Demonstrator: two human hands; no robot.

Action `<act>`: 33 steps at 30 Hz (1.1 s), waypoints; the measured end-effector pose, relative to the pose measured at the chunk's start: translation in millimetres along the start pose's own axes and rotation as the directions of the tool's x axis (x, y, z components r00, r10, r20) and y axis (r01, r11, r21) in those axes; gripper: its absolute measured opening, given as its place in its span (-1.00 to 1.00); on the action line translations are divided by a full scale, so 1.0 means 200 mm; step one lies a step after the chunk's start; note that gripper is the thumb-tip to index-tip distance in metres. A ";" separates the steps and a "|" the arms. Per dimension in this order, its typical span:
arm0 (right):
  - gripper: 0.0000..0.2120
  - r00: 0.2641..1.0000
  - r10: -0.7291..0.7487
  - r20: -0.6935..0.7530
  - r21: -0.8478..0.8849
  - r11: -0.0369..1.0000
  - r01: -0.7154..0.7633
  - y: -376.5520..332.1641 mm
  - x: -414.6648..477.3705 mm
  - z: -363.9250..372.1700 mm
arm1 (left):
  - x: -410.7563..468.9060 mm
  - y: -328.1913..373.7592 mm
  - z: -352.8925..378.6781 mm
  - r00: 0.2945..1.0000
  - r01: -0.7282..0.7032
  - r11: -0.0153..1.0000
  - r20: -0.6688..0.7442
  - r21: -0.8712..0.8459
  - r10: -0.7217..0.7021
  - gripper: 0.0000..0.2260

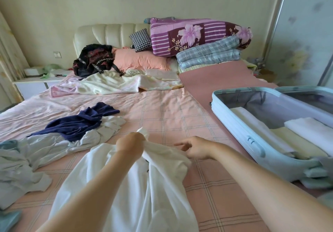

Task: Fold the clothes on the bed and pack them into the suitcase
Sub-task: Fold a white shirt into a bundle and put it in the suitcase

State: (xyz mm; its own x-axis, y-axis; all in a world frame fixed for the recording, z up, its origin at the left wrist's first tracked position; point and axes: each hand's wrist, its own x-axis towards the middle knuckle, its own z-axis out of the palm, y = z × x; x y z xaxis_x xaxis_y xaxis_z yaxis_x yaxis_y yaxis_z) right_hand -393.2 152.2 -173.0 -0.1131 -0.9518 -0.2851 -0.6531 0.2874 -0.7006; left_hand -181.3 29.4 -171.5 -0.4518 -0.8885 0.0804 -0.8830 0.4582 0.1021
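The left hand grips a bunched end of the white garment, with a tuft of cloth poking up past the knuckles. The right hand hovers just beside that same end with its fingers half curled; whether it pinches the fabric or only reaches for it I cannot tell. The garment lies on the bed at the middle of the near edge, between the unfolded pale clothes and navy garment toward the left edge and the open suitcase at the right edge. The likeliest trouble is the cloth itself: it is gathered and rucked along its length, so if it is lifted or folded from one tight grip the creases would probably be folded in and the bundle come out lopsided. It would then sit badly beside the flat folded clothes already in the suitcase. Its near part runs out of view at the bed's near edge, so a loose pull might also let it slide off that edge. A sideways tug could drag it into the heap on the left. The garment's long axis runs from the near edge straight up the bed toward the head end. Its gathered end points toward the head end, and the wider part lies nearest the person.
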 end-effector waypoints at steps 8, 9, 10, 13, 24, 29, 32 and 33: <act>-0.52 0.918 -0.190 -0.348 0.008 0.979 0.205 -0.10 0.03 0.01 | -0.11 0.11 -0.07 0.960 -0.281 0.949 -0.054 -0.146 0.275 -0.79; -0.49 0.908 -0.197 -0.370 -0.021 0.979 0.204 -0.11 0.01 -0.03 | -0.12 0.14 -0.10 0.963 -0.267 0.946 -0.090 -0.182 0.254 -0.86; -0.49 0.903 -0.197 -0.381 -0.092 0.980 0.175 -0.11 -0.02 -0.07 | -0.11 0.17 -0.13 0.966 -0.250 0.939 -0.122 -0.235 0.227 -0.87; -0.48 0.939 -0.077 -0.334 -0.202 0.979 0.008 -0.11 -0.14 -0.22 | -0.11 0.26 -0.25 0.974 -0.214 0.896 -0.158 -0.388 0.164 -0.73; -0.58 0.867 0.051 -0.495 -0.778 0.418 -0.469 0.17 -0.38 -0.38 | -0.15 0.68 0.01 0.912 -0.383 0.889 0.053 -0.249 0.408 -0.42; -0.43 0.976 -0.139 -0.170 -0.626 0.780 0.002 0.19 -0.30 -0.12 | -0.21 0.60 0.12 0.814 -0.248 0.943 0.480 -0.224 0.328 -0.39; -0.48 0.993 0.070 -0.090 -0.624 0.773 -0.111 0.13 -0.28 -0.03 | -0.21 0.52 0.12 0.841 -0.183 0.896 0.408 -0.404 0.356 -0.69; -0.58 0.988 0.096 -0.124 -0.689 0.708 -0.155 0.10 -0.26 -0.02 | -0.21 0.48 0.10 0.881 -0.141 0.865 0.338 -0.481 0.332 -0.80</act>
State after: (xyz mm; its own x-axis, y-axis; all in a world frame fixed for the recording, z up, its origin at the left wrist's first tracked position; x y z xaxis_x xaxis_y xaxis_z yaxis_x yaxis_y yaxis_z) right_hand -402.5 207.8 -169.9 -0.2673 -0.9258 -0.2674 -0.9606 0.2778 -0.0015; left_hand -249.4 109.7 -184.8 -0.7337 -0.6390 -0.2307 -0.6389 0.5336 0.5541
